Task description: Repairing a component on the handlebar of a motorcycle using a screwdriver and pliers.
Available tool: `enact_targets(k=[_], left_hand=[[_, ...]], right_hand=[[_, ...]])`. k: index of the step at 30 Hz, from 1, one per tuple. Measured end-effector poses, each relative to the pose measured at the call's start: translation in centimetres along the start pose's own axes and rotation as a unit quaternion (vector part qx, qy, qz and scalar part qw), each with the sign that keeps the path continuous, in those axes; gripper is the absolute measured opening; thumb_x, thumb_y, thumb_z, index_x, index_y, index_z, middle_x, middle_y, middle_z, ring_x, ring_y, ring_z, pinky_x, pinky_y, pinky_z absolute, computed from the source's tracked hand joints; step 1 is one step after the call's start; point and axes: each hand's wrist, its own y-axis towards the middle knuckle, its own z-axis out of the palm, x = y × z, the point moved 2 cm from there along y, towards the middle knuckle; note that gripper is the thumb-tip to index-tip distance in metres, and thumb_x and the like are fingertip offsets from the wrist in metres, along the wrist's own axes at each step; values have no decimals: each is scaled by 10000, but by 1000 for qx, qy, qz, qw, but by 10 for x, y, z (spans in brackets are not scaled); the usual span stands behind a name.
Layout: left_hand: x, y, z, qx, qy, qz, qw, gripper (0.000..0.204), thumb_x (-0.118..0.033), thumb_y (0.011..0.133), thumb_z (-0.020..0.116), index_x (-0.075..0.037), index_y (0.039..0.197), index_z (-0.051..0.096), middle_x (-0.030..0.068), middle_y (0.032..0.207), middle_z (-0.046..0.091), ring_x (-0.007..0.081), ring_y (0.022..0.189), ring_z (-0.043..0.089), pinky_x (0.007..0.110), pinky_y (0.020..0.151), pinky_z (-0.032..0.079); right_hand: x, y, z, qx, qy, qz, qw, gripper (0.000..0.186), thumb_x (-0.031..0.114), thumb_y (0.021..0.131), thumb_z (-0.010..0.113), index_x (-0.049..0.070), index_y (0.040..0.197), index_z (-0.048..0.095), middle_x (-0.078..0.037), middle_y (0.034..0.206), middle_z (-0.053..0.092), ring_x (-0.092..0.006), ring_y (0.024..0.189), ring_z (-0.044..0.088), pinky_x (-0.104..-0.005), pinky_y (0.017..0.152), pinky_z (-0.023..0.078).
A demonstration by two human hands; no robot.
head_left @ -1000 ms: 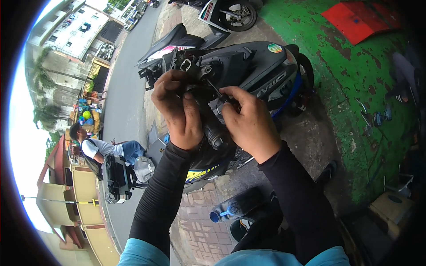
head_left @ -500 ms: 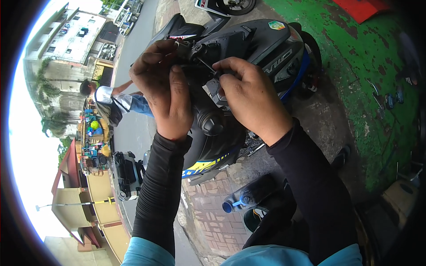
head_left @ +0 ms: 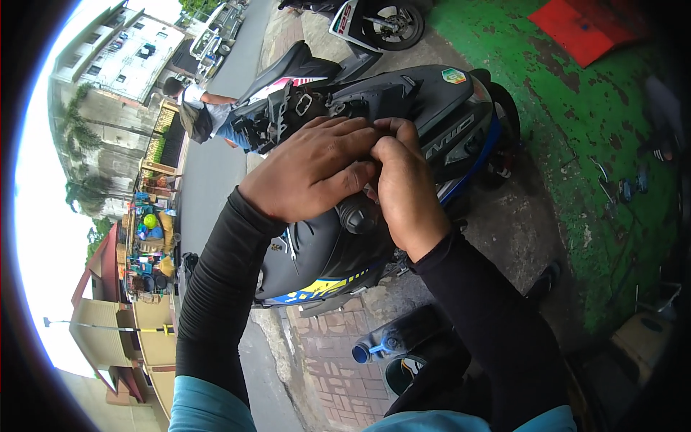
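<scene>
My left hand (head_left: 313, 171) shows its back, its fingers pressed together and reaching across to my right hand (head_left: 409, 189). The right fingers are curled in, their tips meeting the left ones. Whatever lies between the two hands is hidden. Both are above the handlebar area of a black and blue scooter (head_left: 317, 263). Just below the fingers is the scooter's black rubber grip (head_left: 358, 216). Beyond my left hand, exposed dark handlebar parts with a metal bracket (head_left: 302, 103) stick up. Small metal pieces (head_left: 290, 243) lie on the black panel beside my left wrist.
A blue-black plastic jug (head_left: 403, 337) and a dark round container (head_left: 403, 371) stand near my lap. Tools (head_left: 606, 180) lie on the green floor at right, with a red panel (head_left: 579, 29) farther off. Another motorcycle (head_left: 360, 29) stands beyond; a person (head_left: 205, 108) is by the road.
My left hand has turned from palm-showing to back-showing and come against the right. The thin metal rod and dark part seen between them are now hidden. The person has moved farther up the road.
</scene>
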Motion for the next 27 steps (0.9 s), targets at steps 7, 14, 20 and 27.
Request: enact_targets(k=[7,14,20,27], left_hand=[[17,9,2,66,-11,44,997,342,-267,908,564,-11,1119,646,189,1059,658,391,1125,606,490,1020,443],[24,15,4,68,87,197,974,252,-207,987,516,-37,1131,636,175,1231,674,348,1189,622,468,998,472],[29,12,5,93,-13,95,991,320,-209,1046,435,-9,1151,662,194,1267,651,383,1228,574,493,1078,395],[33,17,-3,37,79,188,978,258,-197,965,540,-36,1140,641,158,1199,682,327,1186,626,462,1010,440]], right_hand=[[21,-6,-3,-105,11,-37,994,451,263,1020,411,24,1400,452,-134,1398,456,-219,1293,419,-390,1148,295],[42,-3,-18,-152,-9,-97,983,705,552,1083,278,-61,1399,422,-232,1407,436,-317,1336,399,-448,1155,260],[86,-11,-55,-303,-5,-265,915,776,661,1041,188,38,1392,487,-144,1402,550,-241,1306,467,-404,1079,324],[31,22,-13,-177,27,-151,972,572,454,1116,300,-19,1417,414,-204,1392,451,-314,1325,435,-443,1138,316]])
